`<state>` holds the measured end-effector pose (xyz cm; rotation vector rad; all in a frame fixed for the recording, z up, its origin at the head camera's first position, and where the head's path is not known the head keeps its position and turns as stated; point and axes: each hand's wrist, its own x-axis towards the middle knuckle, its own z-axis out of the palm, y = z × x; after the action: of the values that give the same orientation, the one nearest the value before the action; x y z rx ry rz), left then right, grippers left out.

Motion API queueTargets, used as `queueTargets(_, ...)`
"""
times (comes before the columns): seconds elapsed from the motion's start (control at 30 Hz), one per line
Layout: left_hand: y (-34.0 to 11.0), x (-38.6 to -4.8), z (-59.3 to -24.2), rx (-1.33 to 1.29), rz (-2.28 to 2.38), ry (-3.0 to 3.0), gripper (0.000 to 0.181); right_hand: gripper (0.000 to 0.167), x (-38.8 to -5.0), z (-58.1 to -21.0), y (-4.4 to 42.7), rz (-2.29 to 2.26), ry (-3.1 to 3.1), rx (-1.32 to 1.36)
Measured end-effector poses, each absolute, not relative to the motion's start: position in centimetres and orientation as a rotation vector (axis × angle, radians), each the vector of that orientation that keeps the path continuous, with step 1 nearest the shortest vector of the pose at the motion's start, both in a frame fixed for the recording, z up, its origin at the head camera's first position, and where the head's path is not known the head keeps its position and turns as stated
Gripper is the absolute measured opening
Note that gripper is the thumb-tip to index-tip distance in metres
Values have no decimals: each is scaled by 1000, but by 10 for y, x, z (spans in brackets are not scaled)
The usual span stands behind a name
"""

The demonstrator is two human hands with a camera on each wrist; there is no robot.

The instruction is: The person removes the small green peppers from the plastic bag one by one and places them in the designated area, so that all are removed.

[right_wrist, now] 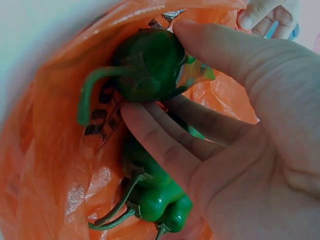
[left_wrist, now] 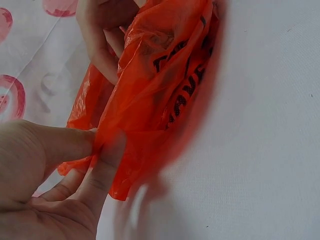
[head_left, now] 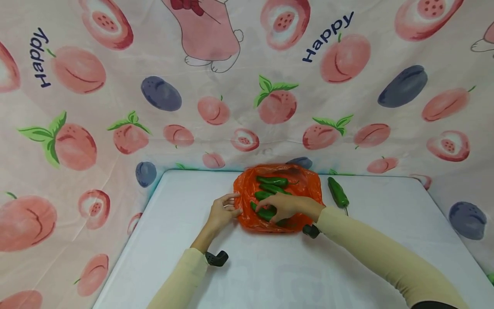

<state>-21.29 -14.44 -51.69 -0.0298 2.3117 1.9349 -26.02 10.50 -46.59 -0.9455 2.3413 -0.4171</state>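
Observation:
An orange plastic bag (head_left: 306,180) lies spread open on the white table, with several green peppers (head_left: 272,181) inside. My left hand (head_left: 223,212) pinches the left edge of the bag between thumb and fingers; the left wrist view shows the thin plastic (left_wrist: 145,95) caught there. Inside the bag, my right hand (head_left: 287,207) holds one green pepper (right_wrist: 150,65) near the front, thumb on one side and fingertips on the other. Other peppers (right_wrist: 155,197) lie below those fingers, their stems showing. Part of the bag's contents is hidden behind the right hand.
One more green pepper (head_left: 338,193) lies on the white table (head_left: 386,231), right of the bag and close to my right forearm. Behind the table hangs a fruit-print cloth (head_left: 247,107), which meets its back edge.

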Motion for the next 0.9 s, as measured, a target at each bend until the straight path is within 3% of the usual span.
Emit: queueTargets(0.9,-144,-213,-518,-66,1923,2311,53,45,-261,-472,107,-452,2364,-1029)
